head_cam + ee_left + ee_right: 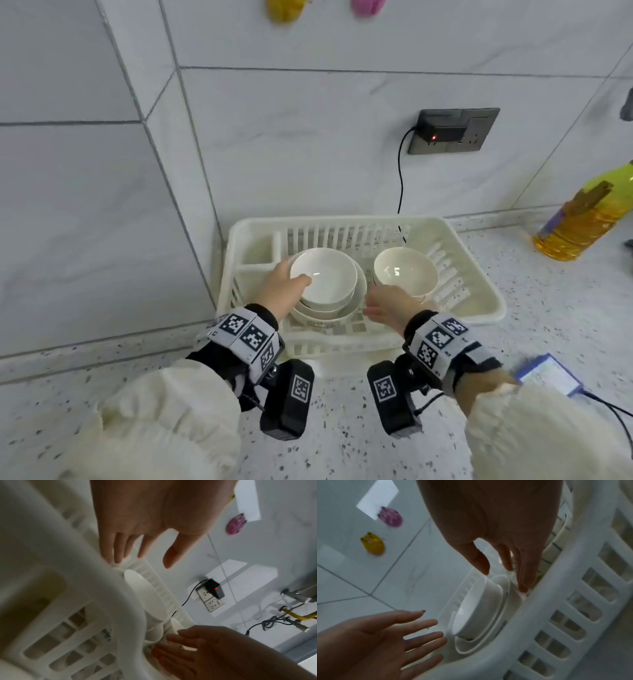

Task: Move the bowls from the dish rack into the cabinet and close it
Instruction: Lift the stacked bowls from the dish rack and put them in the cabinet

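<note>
Both hands flank the stack of bowls (323,284) in the rack (479,301): left hand (284,291) at nine o'clock, right hand (390,305) at three, fingers spread, gripping nothing. Uneven squeezing could slide the nested bowls apart; beyond, the single bowl (406,272) risks a knock.

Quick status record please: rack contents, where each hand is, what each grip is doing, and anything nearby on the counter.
dish rack: white plastic, on speckled counter against tiled wall
bowl stack: nested white bowls, left-centre of rack
single bowl: upright, right of the stack
left hand: at stack's left side, fingers straight, grip open
right hand: between stack and single bowl, fingers spread, grip open
oil bottle: right of rack
cabinet: not in view
</note>
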Motion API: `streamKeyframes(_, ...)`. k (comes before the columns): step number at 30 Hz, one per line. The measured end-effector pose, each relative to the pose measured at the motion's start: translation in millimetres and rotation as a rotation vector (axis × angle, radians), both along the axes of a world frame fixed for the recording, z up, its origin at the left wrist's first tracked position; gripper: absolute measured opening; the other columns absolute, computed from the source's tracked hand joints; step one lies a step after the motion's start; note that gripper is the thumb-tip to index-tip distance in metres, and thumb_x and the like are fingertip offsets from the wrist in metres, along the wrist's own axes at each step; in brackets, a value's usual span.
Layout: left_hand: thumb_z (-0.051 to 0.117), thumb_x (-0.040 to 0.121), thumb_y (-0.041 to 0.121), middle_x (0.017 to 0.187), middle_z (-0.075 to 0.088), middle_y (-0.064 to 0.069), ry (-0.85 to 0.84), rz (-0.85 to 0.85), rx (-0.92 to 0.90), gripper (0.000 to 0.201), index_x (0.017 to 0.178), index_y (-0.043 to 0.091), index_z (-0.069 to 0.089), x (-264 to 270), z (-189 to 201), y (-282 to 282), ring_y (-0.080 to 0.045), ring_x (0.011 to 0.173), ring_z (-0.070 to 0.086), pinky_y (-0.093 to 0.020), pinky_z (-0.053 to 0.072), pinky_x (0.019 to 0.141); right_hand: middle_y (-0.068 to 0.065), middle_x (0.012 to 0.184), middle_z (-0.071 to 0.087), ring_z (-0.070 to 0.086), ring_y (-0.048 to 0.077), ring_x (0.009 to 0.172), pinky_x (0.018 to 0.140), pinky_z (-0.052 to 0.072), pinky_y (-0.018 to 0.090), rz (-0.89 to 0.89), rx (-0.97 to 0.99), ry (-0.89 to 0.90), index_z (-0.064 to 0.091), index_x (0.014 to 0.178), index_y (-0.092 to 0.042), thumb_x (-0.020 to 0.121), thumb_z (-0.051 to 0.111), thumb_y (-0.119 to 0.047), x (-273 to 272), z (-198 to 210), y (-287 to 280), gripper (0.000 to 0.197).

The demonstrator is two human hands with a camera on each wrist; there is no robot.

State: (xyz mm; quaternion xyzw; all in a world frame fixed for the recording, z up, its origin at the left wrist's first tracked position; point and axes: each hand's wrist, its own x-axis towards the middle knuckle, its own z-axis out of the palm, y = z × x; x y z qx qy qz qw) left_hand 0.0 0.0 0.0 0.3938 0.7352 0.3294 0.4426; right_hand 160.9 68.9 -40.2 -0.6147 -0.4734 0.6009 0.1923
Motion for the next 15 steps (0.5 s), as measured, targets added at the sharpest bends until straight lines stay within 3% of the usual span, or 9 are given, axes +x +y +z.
streamKeyframes(2,0.045,0.091,0.018,0.136,0.045,-0.011,-0.006,0.021,-0.043,0.053,0.141,0.008,0.030,-1.7,-8.7,8.3,-0.022,0.120,0.044,-0.025,0.028,0.085,0.010,0.099,0.048,0.052,0.017,0.074,0.075,0.050,0.028,0.050,-0.056,-0.063,0.034,0.137,0.006,0.092,0.039,-0.001,-5.8,-10.7,7.9,0.046)
streamKeyframes(4,0.045,0.090,0.014,0.122,0.052,-0.012,-0.052,0.024,-0.098,0.046,0.135,0.006,0.038,-3.9,-17.4,12.2,-0.018,0.102,0.043,-0.025,0.030,0.082,0.012,0.094,0.050,0.055,0.021,0.078,0.073,0.053,0.029,0.099,-0.098,-0.104,0.037,0.135,0.008,0.092,0.039,0.001,-11.9,-19.4,8.4,0.044)
streamKeyframes(7,0.044,0.089,0.013,0.091,0.054,-0.005,-0.065,0.016,-0.162,0.030,0.118,0.008,0.048,-7.5,-25.9,16.4,-0.022,0.092,0.045,-0.028,0.035,0.081,0.010,0.084,0.052,0.056,0.019,0.069,0.062,0.052,0.027,0.132,-0.117,-0.129,0.040,0.133,0.008,0.094,0.035,-0.001,-20.9,-24.0,8.3,0.040)
streamKeyframes(11,0.046,0.088,0.015,0.099,0.049,-0.009,-0.048,0.024,-0.197,0.039,0.124,0.000,0.046,-11.0,-31.0,19.0,-0.023,0.090,0.045,-0.029,0.036,0.080,0.015,0.093,0.054,0.059,0.025,0.074,0.068,0.055,0.033,0.134,-0.091,-0.116,0.042,0.129,0.003,0.095,0.032,0.000,-26.9,-25.0,6.9,0.036)
streamKeyframes(13,0.047,0.088,0.016,0.090,0.049,-0.007,-0.048,0.022,-0.205,0.043,0.127,-0.002,0.044,-12.1,-30.5,18.3,-0.022,0.088,0.044,-0.029,0.035,0.078,0.015,0.093,0.054,0.059,0.026,0.075,0.070,0.058,0.034,0.123,-0.049,-0.101,0.048,0.113,-0.004,0.093,0.035,0.002,-26.6,-23.5,6.3,0.025)
streamKeyframes(15,0.048,0.087,0.016,0.079,0.046,-0.003,-0.058,0.027,-0.198,0.043,0.126,-0.003,0.045,-12.6,-28.9,16.8,-0.020,0.083,0.046,-0.031,0.037,0.076,0.012,0.081,0.057,0.060,0.022,0.066,0.058,0.057,0.024,0.108,-0.010,-0.109,0.047,0.102,-0.005,0.091,0.038,0.003,-23.7,-21.2,4.1,0.016)
